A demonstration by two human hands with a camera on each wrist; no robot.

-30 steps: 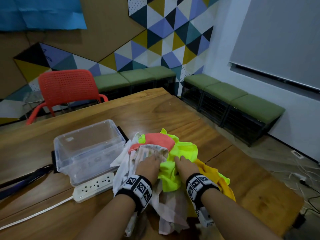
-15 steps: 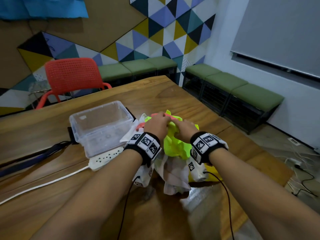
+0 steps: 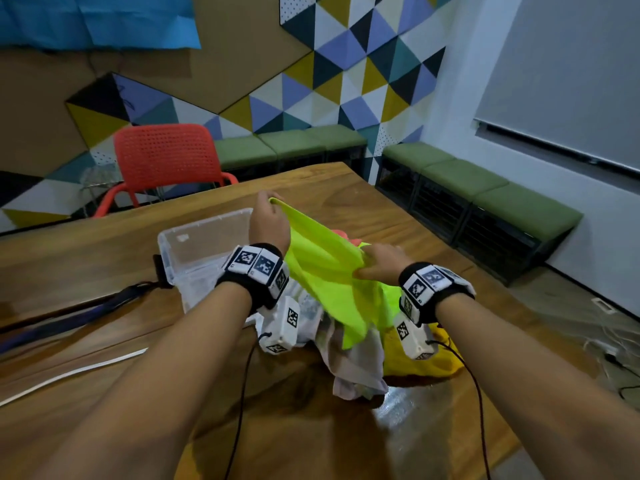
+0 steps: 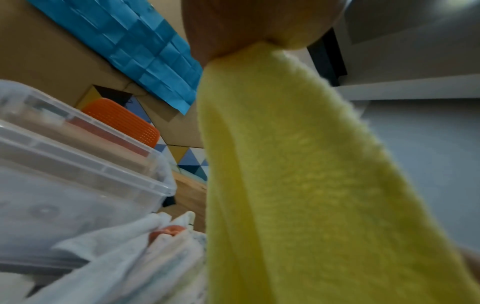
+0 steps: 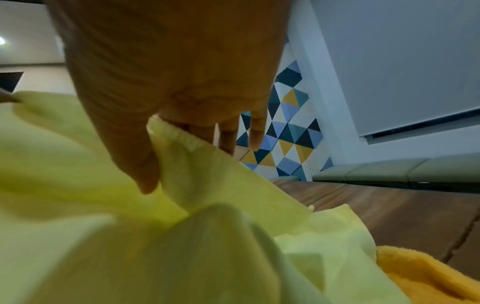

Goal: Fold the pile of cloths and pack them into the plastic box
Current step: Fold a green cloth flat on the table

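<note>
Wooden tabletop (image 3: 398, 216): left hand (image 3: 268, 221) and right hand (image 3: 381, 263) each pinch the lime cloth (image 3: 329, 271) above the unfolded pile (image 3: 349, 362); plastic box (image 3: 194, 244) apparently empty.

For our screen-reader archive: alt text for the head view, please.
Two hands lift a neon green cloth above a cloth pile on a wooden table: left hand pinches a corner high, right hand grips an edge lower. A clear plastic box sits left.

neon yellow-green cloth (image 3: 325, 271), mustard-yellow one (image 3: 426, 362) under it, pale whitish cloth (image 3: 349, 368), clear plastic box (image 3: 194, 244), red chair (image 3: 166, 157), brown wooden table (image 3: 104, 247), wall in blue/yellow/teal/white triangles (image 3: 346, 81), green benches (image 3: 485, 181)
</note>
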